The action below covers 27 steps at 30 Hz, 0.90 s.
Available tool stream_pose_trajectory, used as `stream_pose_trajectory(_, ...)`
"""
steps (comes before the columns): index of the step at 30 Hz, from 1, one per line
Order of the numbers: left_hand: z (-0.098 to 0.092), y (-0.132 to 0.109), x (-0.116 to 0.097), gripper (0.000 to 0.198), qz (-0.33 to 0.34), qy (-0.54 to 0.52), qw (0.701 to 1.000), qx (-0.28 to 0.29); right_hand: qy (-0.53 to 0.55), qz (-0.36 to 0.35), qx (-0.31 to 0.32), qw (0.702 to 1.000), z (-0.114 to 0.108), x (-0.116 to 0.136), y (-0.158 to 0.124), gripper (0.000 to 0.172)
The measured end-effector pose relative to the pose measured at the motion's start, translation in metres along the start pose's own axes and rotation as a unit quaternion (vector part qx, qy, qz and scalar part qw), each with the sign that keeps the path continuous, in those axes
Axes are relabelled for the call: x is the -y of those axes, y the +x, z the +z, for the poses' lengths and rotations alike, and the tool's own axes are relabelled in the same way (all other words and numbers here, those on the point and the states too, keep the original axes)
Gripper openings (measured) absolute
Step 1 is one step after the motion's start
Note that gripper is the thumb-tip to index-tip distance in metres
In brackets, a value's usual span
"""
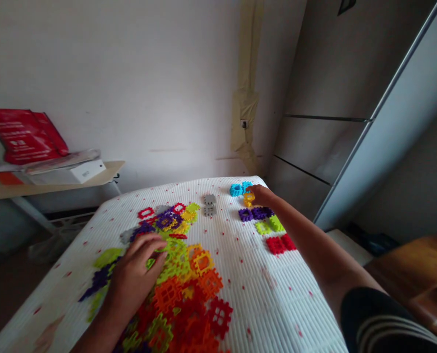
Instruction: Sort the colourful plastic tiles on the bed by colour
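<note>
My right hand [261,194] reaches to the far right of the table, its fingers closed on a yellow interlocking block [248,198]. Just behind it lie light-blue blocks [236,190]; purple blocks [261,213] are on the near side. My left hand [139,267] is low over a mixed pile of plastic interlocking pieces, its fingers bent and thumb apart. Lime-green pieces [176,260] are nearest to it, and one shows in the gap by the thumb. Whether the fingertips touch the pile I cannot tell. Orange squares [168,293] and red pieces [189,318] lie nearer me.
Grey blocks [209,211] stand mid-table. Lime blocks [276,223] and red blocks [276,245] line the right side. The white quilted cover [255,294] ends near a wall. A side table [57,189] at left bears a red bag [25,135]; a tall cabinet [325,147] stands right.
</note>
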<state>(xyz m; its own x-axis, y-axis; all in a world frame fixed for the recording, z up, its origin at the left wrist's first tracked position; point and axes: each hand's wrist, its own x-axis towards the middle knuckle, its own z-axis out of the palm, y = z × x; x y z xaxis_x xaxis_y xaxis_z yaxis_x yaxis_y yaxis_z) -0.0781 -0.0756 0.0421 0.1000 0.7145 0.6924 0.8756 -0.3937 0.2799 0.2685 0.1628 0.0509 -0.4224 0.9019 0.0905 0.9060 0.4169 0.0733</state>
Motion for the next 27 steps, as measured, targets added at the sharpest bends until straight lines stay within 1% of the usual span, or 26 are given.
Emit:
stream_pose_trajectory(3, -0.008, -0.015, 0.016, 0.013, -0.024, 0.026, 0.999, -0.008, -0.012, 0.000, 0.040, 0.999, 0.010, -0.014, 0.017, 0.065)
stream_pose_trajectory(7, -0.011, -0.026, 0.026, 0.016, -0.037, 0.050, 0.998, -0.011, -0.027, 0.000, 0.077, 0.997, 0.018, -0.018, 0.026, 0.068)
stream_pose_trajectory(11, -0.012, -0.026, 0.028, 0.017, -0.041, 0.056, 0.998, -0.011, -0.039, -0.004, 0.097, 0.995, 0.018, -0.019, 0.030, 0.069)
stream_pose_trajectory(15, -0.008, -0.024, 0.027, 0.016, -0.039, 0.043, 0.998, -0.019, -0.047, -0.012, 0.108, 0.993, 0.020, -0.020, 0.030, 0.068)
stream_pose_trajectory(19, -0.006, -0.025, 0.024, 0.016, -0.064, 0.039, 0.997, -0.015, -0.058, -0.013, 0.111, 0.992, 0.024, -0.018, 0.029, 0.068)
stream_pose_trajectory(23, -0.007, -0.023, 0.026, 0.016, -0.088, 0.033, 0.995, 0.014, -0.061, -0.016, 0.112, 0.992, 0.022, -0.017, 0.029, 0.068)
stream_pose_trajectory(25, -0.007, -0.016, 0.029, 0.017, -0.101, 0.033, 0.993, 0.050, -0.056, -0.022, 0.109, 0.992, 0.017, -0.014, 0.028, 0.069)
stream_pose_trajectory(27, -0.004, -0.002, 0.032, 0.019, -0.118, 0.044, 0.987, 0.104, -0.052, -0.031, 0.098, 0.993, 0.010, -0.005, 0.024, 0.069)
